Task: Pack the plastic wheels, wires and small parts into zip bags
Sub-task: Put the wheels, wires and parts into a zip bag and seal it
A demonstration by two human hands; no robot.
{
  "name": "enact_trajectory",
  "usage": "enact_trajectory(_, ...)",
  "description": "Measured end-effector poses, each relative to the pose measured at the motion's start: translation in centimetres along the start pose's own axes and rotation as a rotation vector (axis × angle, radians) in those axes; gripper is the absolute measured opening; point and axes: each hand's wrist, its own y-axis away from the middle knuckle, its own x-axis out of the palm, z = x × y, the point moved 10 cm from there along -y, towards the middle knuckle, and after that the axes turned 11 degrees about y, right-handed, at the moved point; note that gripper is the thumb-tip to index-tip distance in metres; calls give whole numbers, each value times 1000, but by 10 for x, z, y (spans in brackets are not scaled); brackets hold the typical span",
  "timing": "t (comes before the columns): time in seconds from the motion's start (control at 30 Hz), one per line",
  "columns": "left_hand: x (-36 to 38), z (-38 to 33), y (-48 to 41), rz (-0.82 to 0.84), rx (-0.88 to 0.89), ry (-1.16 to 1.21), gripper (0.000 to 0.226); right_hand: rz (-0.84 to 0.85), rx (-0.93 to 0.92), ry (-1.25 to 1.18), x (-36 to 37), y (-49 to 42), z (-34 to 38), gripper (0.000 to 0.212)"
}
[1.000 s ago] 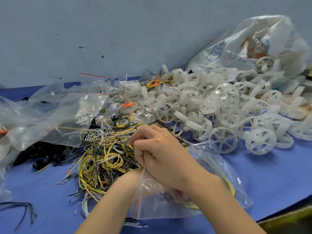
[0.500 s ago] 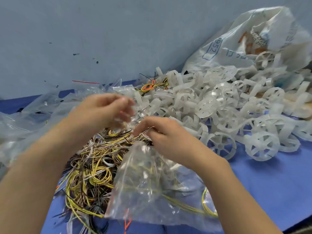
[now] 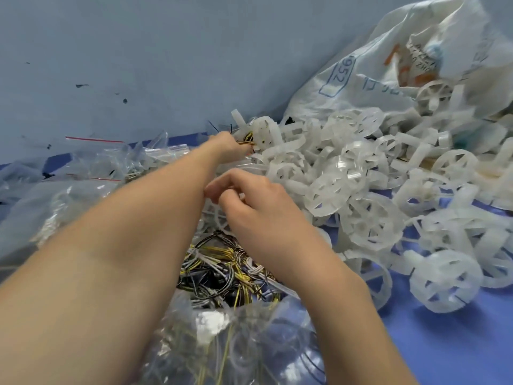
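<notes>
Blue tabletop (image 3: 458,343) meets a grey-blue wall (image 3: 166,51) on my feed. White plastic wheels (image 3: 361,195) are heaped on the right, beside a printed white sack (image 3: 388,68). Loose clear zip bags (image 3: 97,173) lie at the left. Between the forearms sits a tangle of yellow, black and white wires (image 3: 222,268), and just nearer me a clear zip bag (image 3: 249,345) with yellow wires inside. The left hand (image 3: 226,147) is stretched far back to a small yellow wire coil (image 3: 248,140) at the heap's edge; I cannot tell whether its fingers grip it. The right hand (image 3: 255,201) hovers above the tangle, fingers curled toward the thumb; whether they pinch anything I cannot make out.
</notes>
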Motion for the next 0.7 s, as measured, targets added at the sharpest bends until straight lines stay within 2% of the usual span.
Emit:
enact_trajectory(0.1,1,-7,-18,-20,9,-29,67,-32,27,-47,-4,-3,-9,26)
enact_trajectory(0.3,2,-14,-24,-137,45,-54,32,-77,53,-37,-9,-4,-15,25)
enact_trajectory(0.53,-23,-12,-3,-224,155,-15,16,-66,20,-26,-6,2,-6,27)
enact_trajectory(0.7,-52,0,33,-254,240,-27,19,-66,36,17,-6,6,2,28)
